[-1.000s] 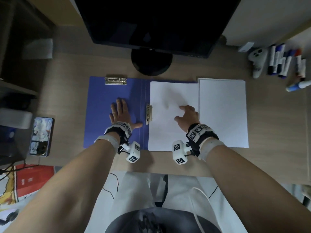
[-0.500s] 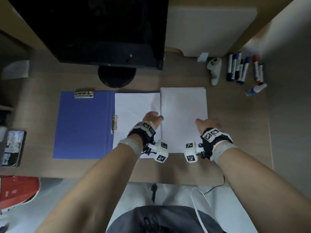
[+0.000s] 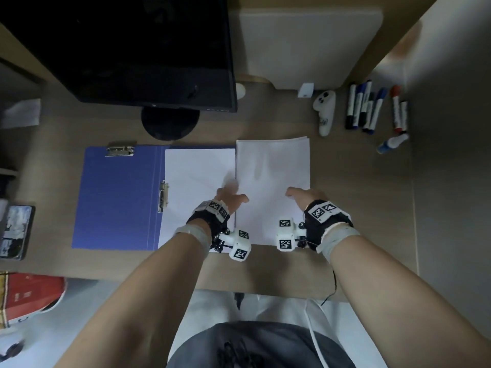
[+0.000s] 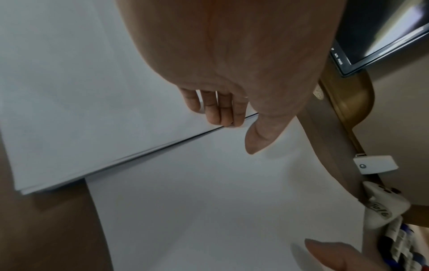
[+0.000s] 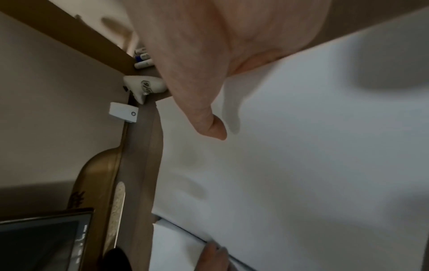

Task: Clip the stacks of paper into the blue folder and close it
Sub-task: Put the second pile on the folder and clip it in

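The blue folder (image 3: pixel 117 197) was laid open on the desk (image 3: pixel 358 208), nearer its left side, with one paper stack (image 3: pixel 196 171) seated on its right half. A second stack (image 3: pixel 273 166) was placed just beside it, toward the desk's middle. The left hand (image 3: pixel 228 197) was left unclenched, its fingertips (image 4: pixel 223 117) set against that stack's left edge and nothing grasped. The right hand (image 3: pixel 305 196) was placed at the right edge; its fingers were hidden, so its grasp could not be told.

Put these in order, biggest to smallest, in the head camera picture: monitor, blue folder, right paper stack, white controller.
1. monitor, though it stands nearer the camera
2. blue folder, lying open
3. right paper stack
4. white controller
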